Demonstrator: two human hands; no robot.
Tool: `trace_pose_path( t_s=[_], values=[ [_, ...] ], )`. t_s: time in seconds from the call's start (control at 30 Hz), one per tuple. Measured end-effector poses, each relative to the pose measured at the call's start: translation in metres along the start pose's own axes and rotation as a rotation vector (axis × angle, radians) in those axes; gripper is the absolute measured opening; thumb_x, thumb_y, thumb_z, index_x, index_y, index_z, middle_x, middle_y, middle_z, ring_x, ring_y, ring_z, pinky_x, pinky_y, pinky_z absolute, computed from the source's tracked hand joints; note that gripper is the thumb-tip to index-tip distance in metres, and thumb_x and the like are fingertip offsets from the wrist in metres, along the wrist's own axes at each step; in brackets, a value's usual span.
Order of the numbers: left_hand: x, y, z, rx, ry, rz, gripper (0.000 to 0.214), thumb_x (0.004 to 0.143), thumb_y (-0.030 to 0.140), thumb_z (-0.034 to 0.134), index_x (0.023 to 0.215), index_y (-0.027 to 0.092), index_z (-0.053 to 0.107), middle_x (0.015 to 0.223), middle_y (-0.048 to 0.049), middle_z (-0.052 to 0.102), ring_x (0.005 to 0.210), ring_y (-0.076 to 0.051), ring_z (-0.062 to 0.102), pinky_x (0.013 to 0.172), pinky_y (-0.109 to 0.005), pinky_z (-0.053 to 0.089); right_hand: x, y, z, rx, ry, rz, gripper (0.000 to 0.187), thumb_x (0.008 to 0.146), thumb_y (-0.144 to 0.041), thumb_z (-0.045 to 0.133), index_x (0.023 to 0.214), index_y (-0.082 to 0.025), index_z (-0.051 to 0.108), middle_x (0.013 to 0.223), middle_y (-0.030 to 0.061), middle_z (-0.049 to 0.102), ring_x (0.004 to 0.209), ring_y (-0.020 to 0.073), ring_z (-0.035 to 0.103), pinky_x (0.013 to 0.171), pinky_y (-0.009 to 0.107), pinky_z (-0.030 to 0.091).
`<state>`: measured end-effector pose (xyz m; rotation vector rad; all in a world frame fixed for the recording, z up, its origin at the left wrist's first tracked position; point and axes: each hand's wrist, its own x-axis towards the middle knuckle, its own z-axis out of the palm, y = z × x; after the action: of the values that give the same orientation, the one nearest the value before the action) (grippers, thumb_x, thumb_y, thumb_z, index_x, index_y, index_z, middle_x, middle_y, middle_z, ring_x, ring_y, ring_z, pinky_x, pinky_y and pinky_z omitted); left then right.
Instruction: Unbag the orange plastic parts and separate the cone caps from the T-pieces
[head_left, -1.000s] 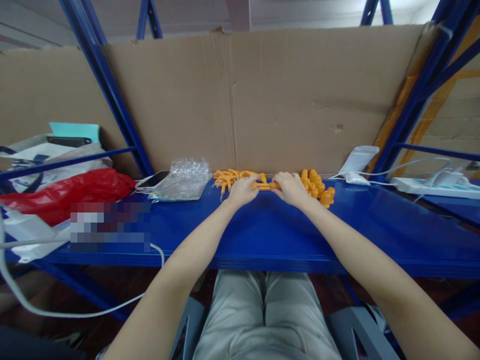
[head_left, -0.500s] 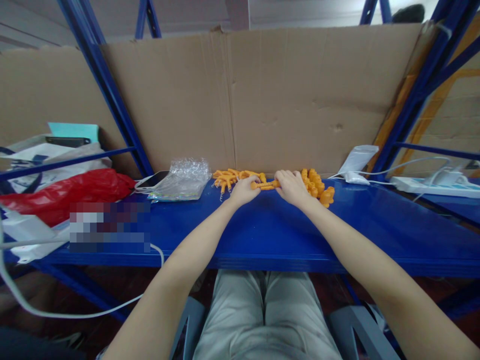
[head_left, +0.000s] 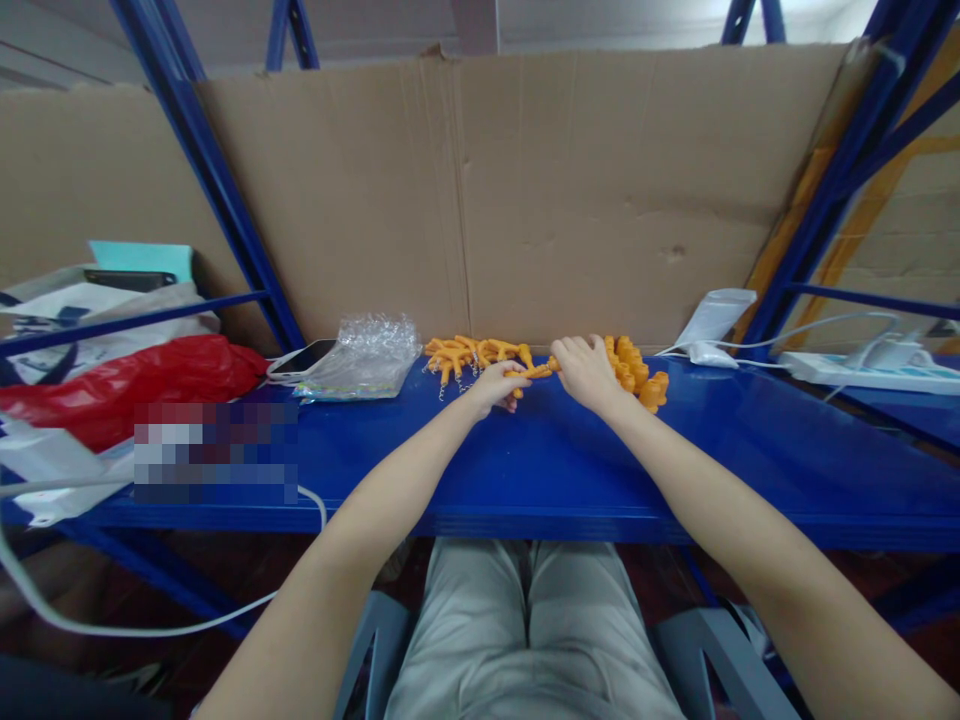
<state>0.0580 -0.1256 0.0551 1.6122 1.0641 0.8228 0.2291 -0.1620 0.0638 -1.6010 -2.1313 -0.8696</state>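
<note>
Both my hands rest at the back of a blue metal shelf [head_left: 540, 460], in front of a cardboard wall. My left hand [head_left: 496, 386] is closed on one end of a small orange plastic part [head_left: 531, 372]. My right hand [head_left: 585, 368] pinches the other end of the same part. A pile of orange parts with small springs [head_left: 469, 353] lies just left of my left hand. Another heap of orange parts [head_left: 637, 372] sits right of my right hand, touching it.
A crumpled clear plastic bag [head_left: 365, 358] and a phone [head_left: 303, 358] lie left of the parts. A red bag [head_left: 127, 380] and papers fill the far left. A white pouch [head_left: 716, 318], cables and a power strip [head_left: 870, 373] are at right. Blue rack posts [head_left: 217, 190] frame the shelf.
My left hand has slid a little toward me and lower. The orange part between my hands now tilts, and my right hand has shifted slightly back toward the right heap.
</note>
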Motion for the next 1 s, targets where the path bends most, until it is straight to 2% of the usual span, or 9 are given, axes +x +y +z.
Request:
trace_pose_path(
  t_s=[0.17, 0.37, 0.5, 0.63, 0.83, 1.0],
  values=[
    [0.002, 0.001, -0.002, -0.076, -0.039, -0.044, 0.012, 0.084, 0.009, 0.06, 0.086, 0.019, 0.054, 0.047, 0.0088, 0.052, 0.036, -0.007, 0.048, 0.043, -0.018, 0.041, 0.001, 0.0, -0.002, 0.0, 0.007, 0.004, 0.029, 0.09, -0.008, 0.036, 0.108, -0.014, 0.057, 0.103, 0.0177, 0.067, 0.103, 0.0307, 0.055, 0.1, 0.048, 0.027],
    [0.0, 0.005, -0.007, -0.193, -0.08, -0.058, 0.013, 0.084, 0.01, 0.057, 0.077, 0.019, 0.05, 0.051, 0.0075, 0.053, 0.04, -0.006, 0.047, 0.047, -0.018, 0.042, 0.004, 0.005, 0.002, 0.046, 0.075, -0.016, 0.03, 0.09, -0.007, 0.033, 0.105, -0.015, 0.057, 0.1, 0.0152, 0.067, 0.097, 0.0276, 0.056, 0.106, 0.046, 0.025],
    [0.002, 0.003, -0.013, -0.199, -0.053, -0.058, 0.014, 0.081, 0.01, 0.06, 0.076, 0.019, 0.05, 0.053, 0.0067, 0.053, 0.041, -0.006, 0.048, 0.047, -0.019, 0.043, 0.003, 0.016, 0.008, 0.061, 0.121, 0.03, 0.023, 0.088, -0.01, 0.04, 0.103, -0.016, 0.056, 0.1, 0.0145, 0.066, 0.097, 0.0277, 0.056, 0.106, 0.047, 0.027],
    [0.002, 0.003, -0.014, -0.176, -0.009, -0.043, 0.014, 0.08, 0.009, 0.06, 0.077, 0.019, 0.051, 0.053, 0.0072, 0.053, 0.04, -0.005, 0.047, 0.047, -0.018, 0.043, 0.001, 0.024, 0.008, 0.089, 0.188, 0.092, 0.014, 0.088, -0.019, 0.049, 0.1, -0.018, 0.057, 0.104, 0.0161, 0.065, 0.103, 0.0301, 0.055, 0.1, 0.048, 0.033],
    [0.002, 0.005, -0.014, -0.181, 0.11, -0.03, 0.013, 0.083, 0.009, 0.057, 0.077, 0.019, 0.05, 0.055, 0.0073, 0.056, 0.039, -0.004, 0.047, 0.045, -0.016, 0.042, 0.004, 0.035, 0.012, 0.224, 0.293, 0.269, 0.016, 0.086, -0.031, 0.056, 0.095, -0.018, 0.06, 0.103, 0.0164, 0.065, 0.101, 0.0316, 0.057, 0.083, 0.044, 0.042],
    [0.003, 0.005, -0.02, -0.22, 0.218, -0.036, 0.012, 0.083, 0.008, 0.055, 0.078, 0.019, 0.051, 0.054, 0.007, 0.056, 0.037, -0.004, 0.046, 0.044, -0.016, 0.041, 0.008, 0.045, 0.021, 0.488, 0.146, 0.453, 0.017, 0.08, -0.036, 0.06, 0.084, -0.02, 0.061, 0.084, 0.009, 0.069, 0.076, 0.0233, 0.062, 0.067, 0.035, 0.045]
  ],
)
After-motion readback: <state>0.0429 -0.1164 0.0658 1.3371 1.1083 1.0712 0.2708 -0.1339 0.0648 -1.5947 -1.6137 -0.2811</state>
